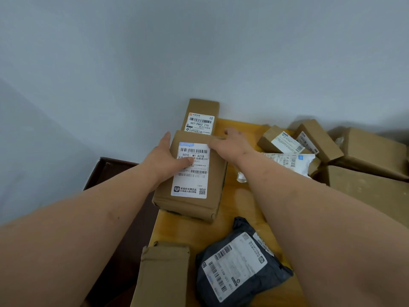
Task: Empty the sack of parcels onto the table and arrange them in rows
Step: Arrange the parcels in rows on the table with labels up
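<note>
A long brown cardboard parcel [194, 202] with a white label lies along the left edge of the yellow wooden table [241, 202]. My left hand [163, 158] holds its left side, thumb pressed on the label. My right hand [232, 142] rests on its far right corner with fingers spread. Beyond it another brown labelled parcel [202, 109] stands against the wall. Near me lie a plain brown parcel [163, 275] and a dark grey mailer bag [239, 267] with a white label. No sack shows in the view.
A loose heap of brown boxes [318, 138] and a white mailer bag [292, 161] fills the table's right side, with a large box [374, 149] at the far right. A dark brown surface [106, 173] sits lower, left of the table. A pale wall stands behind.
</note>
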Motion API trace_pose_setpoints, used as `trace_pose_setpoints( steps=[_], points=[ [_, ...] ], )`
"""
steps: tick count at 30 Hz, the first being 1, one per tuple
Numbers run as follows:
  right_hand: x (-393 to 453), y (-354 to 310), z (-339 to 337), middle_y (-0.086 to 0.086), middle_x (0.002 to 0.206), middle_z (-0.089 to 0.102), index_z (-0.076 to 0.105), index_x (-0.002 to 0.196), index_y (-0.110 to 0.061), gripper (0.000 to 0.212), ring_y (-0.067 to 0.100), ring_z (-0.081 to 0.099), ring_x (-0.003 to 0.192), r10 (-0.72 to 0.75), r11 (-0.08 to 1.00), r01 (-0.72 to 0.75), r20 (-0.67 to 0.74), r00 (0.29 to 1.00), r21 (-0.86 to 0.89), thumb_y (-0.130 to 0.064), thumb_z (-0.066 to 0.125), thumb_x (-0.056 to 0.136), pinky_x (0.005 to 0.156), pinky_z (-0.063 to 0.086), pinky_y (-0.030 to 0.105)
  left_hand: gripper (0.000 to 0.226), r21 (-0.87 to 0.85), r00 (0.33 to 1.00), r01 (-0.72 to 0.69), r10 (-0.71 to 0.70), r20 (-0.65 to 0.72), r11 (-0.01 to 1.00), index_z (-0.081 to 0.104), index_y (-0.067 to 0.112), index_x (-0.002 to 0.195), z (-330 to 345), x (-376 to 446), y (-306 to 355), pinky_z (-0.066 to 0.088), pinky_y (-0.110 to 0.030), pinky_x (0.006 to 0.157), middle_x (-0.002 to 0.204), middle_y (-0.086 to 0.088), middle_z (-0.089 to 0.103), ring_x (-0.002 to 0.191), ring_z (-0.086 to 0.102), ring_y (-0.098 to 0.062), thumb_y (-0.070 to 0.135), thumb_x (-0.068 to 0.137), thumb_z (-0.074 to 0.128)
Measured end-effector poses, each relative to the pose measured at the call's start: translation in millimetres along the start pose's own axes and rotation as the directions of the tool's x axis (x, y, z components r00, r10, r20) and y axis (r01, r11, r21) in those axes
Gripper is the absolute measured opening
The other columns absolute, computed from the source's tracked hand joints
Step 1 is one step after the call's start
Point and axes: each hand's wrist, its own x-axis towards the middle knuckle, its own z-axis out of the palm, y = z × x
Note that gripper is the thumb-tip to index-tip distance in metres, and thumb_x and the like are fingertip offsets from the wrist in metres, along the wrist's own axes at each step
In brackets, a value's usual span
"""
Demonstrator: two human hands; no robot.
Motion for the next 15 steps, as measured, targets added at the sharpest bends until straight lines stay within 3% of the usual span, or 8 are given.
trace_pose_setpoints(
  steps=[5,7,9,12,15],
  points=[
    [-32.4,14.4,-8.6,0.009,0.15,0.038,0.029,0.151,-0.016,0.09,0.033,0.044,0.132,0.09,0.994,-0.093,0.054,0.994,0.052,-0.053,0.072,0.081,0.103,0.046,0.047,0.101,-0.079,0.988,0.155,-0.152,0.033,0.985,0.013,0.03,0.158,-15.1,-22.6,-12.0,0.049,-0.046,0.096,0.153,-0.01,0.042,0.122,0.055,-0.031,0.048,0.08,0.077],
    [-46.4,18.1,-9.0,0.008,0.136,0.05,0.036,0.143,-0.015,0.079,0.032,0.053,0.12,0.132,0.989,-0.135,0.055,0.99,0.059,-0.053,0.07,0.083,0.096,0.051,0.047,0.105,-0.085,0.961,0.27,-0.263,0.091,0.959,0.021,0.03,0.156,-24.8,-40.0,-18.8,0.045,-0.058,0.102,0.152,-0.006,0.042,0.127,0.05,-0.032,0.062,0.072,0.076],
    [-57.8,19.6,-9.6,0.006,0.11,0.056,0.044,0.121,-0.014,0.056,0.03,0.061,0.1,0.182,0.98,-0.186,0.074,0.981,0.064,-0.053,0.066,0.086,0.083,0.056,0.043,0.111,-0.045,0.903,0.392,-0.375,0.208,0.919,0.029,0.03,0.153,-34.7,-59.7,-26.6,0.04,-0.067,0.101,0.153,-0.006,0.04,0.132,0.045,-0.033,0.067,0.061,0.078],
    [-76.3,20.9,-12.3,0.009,0.107,0.059,0.051,0.108,-0.009,0.057,0.029,0.066,0.09,0.29,0.957,-0.288,0.21,0.934,-0.041,-0.059,0.065,0.084,0.074,0.058,0.038,0.106,0.061,0.782,0.486,-0.465,0.415,0.872,0.03,0.035,0.151,-44.6,-88.3,-39.0,0.032,-0.075,0.102,0.158,-0.007,0.033,0.141,0.035,-0.039,0.051,0.061,0.084],
    [-99.2,20.3,-13.9,0.016,0.106,0.067,0.063,0.106,-0.002,0.065,0.03,0.07,0.09,0.409,0.908,-0.309,0.448,0.795,-0.282,-0.061,0.07,0.08,0.08,0.06,0.042,0.118,0.203,0.688,0.497,-0.526,0.5,0.844,0.021,0.039,0.155,-46.7,-106.9,-52.0,0.039,-0.072,0.097,0.152,-0.01,0.04,0.136,0.043,-0.039,0.034,0.061,0.093]
  ],
)
